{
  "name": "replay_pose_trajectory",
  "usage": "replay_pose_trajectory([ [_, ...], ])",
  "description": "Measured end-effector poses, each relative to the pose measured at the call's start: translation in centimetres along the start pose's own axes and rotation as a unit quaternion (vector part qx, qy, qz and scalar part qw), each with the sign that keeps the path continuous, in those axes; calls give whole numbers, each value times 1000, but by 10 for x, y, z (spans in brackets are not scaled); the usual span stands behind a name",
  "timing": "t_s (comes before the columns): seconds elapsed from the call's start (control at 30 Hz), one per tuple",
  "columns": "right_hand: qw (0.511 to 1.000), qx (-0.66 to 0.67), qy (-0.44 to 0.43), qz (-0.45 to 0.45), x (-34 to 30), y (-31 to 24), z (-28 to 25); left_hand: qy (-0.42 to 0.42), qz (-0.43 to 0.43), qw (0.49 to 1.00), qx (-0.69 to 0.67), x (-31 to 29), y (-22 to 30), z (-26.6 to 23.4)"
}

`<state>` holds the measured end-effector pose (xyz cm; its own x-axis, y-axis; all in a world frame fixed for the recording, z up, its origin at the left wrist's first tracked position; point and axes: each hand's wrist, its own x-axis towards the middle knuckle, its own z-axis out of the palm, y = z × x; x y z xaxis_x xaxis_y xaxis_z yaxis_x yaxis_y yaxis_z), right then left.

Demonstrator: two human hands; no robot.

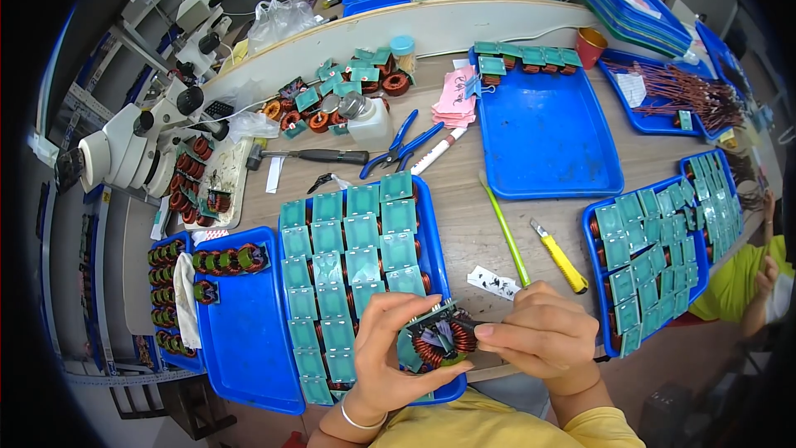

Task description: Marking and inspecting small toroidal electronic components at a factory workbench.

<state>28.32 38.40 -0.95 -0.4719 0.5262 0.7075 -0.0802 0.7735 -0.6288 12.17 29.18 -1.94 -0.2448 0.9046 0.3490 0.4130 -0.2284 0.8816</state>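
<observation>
I see my left hand (390, 348) and right hand (539, 333) both closed in a grip on one copper coil part (438, 338) above the counter (464, 224), so I judge the inspection step, and next needs careful turning.

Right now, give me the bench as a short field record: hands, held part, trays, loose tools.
left hand: grips the copper-wound coil with teal square cap
right hand: pinches the same coil from the right
tray ahead: blue plastic tray packed with teal-capped coils
far tray: blue tray, mostly bare
loose tools: yellow utility knife, green stick, blue-handled pliers
</observation>
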Motion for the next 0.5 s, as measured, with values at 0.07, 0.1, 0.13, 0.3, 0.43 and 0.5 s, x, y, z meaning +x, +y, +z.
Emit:
replay_pose_trajectory([
  [0.07, 1000, -1, 1, 4, 1, 0, 1, -2, -3, 1000, -5, -1, -1, -1],
  [0.1, 1000, -4, 3, 9, 1, 0, 0, -6, -5, 1000, -11, -1, -1, -1],
  [0.13, 1000, -5, 4, 9, 1, 0, 1, -7, -5, 1000, -12, 0, -2, -1],
  [0.3, 999, -16, 24, 29, 3, 3, 0, -4, -14, 997, -73, -1, 0, -1],
  [0.43, 997, 32, 62, 42, -1, 6, -2, -6, -8, 995, -95, 0, 0, -1],
  [0.5, 986, 137, 87, 44, -5, 11, -6, -17, -5, 993, -119, 0, 0, -1],
])
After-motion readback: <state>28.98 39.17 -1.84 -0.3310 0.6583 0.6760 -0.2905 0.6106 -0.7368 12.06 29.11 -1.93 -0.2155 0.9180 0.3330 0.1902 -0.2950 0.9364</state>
